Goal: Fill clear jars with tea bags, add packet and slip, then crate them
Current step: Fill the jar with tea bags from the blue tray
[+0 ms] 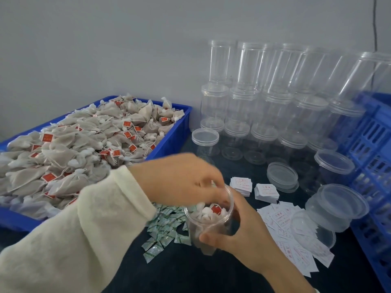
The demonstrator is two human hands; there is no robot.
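a: where's the jar (208, 220) right now?

b: near the front of the dark table (190, 271), upright, with the right hand (239, 231) wrapped round its wall, thumb curled across the front. it looks close to full of tea bags, a red tag showing near the rim

a: and the left hand (182, 178)?

b: it's over the jar mouth, fingers curled down into the opening. i can't tell whether they pinch a bag or only press the pile; the fingertips are hidden and blurred

a: so how should this step be done well?

b: my guess is it's the last of the filling. keep the right grip firm and the jar vertical, push the bags down gently so the mesh doesn't tear, and tuck strings and tags inside so nothing catches the lid

a: what's needed after that?

b: 1 green packet from the heap (163, 229) just left of the jar, and 1 slip from the loose slips (296, 240) to its right. leave headroom for both. the blue tray of tea bags (169, 144) sits left, the blue crate (370, 166) far right, beside stacked empty jars (264, 92)
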